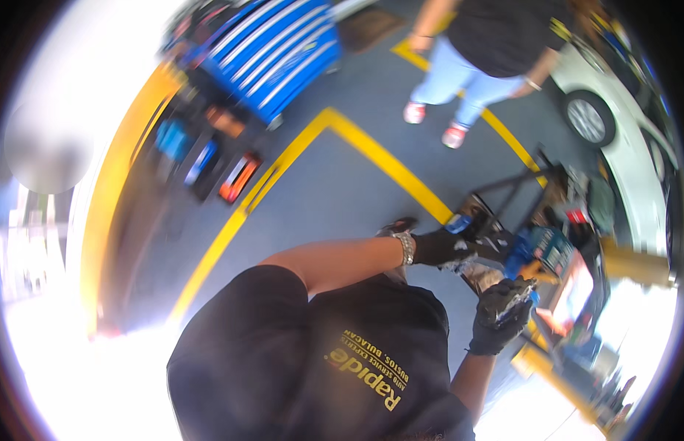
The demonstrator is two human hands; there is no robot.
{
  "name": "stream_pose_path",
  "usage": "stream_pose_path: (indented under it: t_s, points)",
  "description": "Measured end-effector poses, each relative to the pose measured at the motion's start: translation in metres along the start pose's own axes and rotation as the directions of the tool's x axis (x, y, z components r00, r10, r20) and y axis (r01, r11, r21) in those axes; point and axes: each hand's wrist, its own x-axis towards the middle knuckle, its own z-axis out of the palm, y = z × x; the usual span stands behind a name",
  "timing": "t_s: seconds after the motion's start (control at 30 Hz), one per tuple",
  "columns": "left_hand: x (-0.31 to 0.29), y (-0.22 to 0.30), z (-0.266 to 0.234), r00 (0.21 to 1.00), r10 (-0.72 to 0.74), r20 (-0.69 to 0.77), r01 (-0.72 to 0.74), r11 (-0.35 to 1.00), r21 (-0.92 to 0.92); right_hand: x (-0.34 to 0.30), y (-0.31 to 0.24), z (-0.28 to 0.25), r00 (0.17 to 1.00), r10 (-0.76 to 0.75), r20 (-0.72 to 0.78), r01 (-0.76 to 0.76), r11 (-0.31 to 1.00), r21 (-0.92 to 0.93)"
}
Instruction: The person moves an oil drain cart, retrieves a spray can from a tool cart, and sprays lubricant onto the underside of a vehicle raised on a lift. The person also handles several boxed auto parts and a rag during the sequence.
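Observation:
My left hand (443, 248), in a black glove with a metal-banded watch (408, 248) at the wrist, reaches across my front toward a loaded cart (496, 220). Its fingers are smeared by motion, so their grip does not show. My right hand (498, 316), also gloved in black, is closed, with greyish-white smears on the glove and a small blue bit at its edge. What it holds is not clear. Between the two hands is a pale, crumpled-looking thing (480, 276), too blurred to name. A dark green-blue box (549, 250) lies on the cart beyond my right hand.
Yellow lines (379, 158) mark the grey floor. A blue drawer cabinet (283, 59) stands far left, near an orange-and-black case (239, 178). Another person (496, 44) in light blue trousers stands ahead. A white car (629, 162) is at the right; a yellow post (121, 191) rises left.

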Motion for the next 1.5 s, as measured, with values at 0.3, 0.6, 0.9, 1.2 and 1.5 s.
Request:
stream_pose_path:
  t_s: [0.3, 0.6, 0.9, 1.2, 1.5]
  points:
    - [-0.403, -0.033, 0.057, 0.215, -0.837, -0.503, 0.078, 0.528, -0.845, 0.008, 0.126, 0.017, 0.813, 0.581, 0.048, -0.571, 0.810, -0.132]
    - [-0.541, -0.072, 0.091, 0.110, -0.895, -0.433, -0.086, 0.425, -0.901, 0.005, 0.266, 0.084, 0.600, 0.747, 0.287, -0.768, 0.638, -0.056]
    - [-0.600, -0.339, -0.166, 0.410, -0.802, -0.434, 0.906, 0.302, 0.296, 0.057, 0.454, 0.054, 0.799, 0.589, -0.120, -0.601, 0.785, -0.149]
    - [-0.596, -0.728, -0.375, 0.416, -0.385, -0.824, 0.893, 0.002, 0.450, 0.018, 0.499, -0.023, 0.385, 0.373, -0.844, -0.753, 0.655, -0.054]
    - [-0.580, -0.797, -0.422, 0.156, -0.528, -0.835, 0.986, 0.129, 0.102, -0.027, 0.459, -0.056, 0.340, 0.057, -0.939, -0.901, 0.307, -0.308]
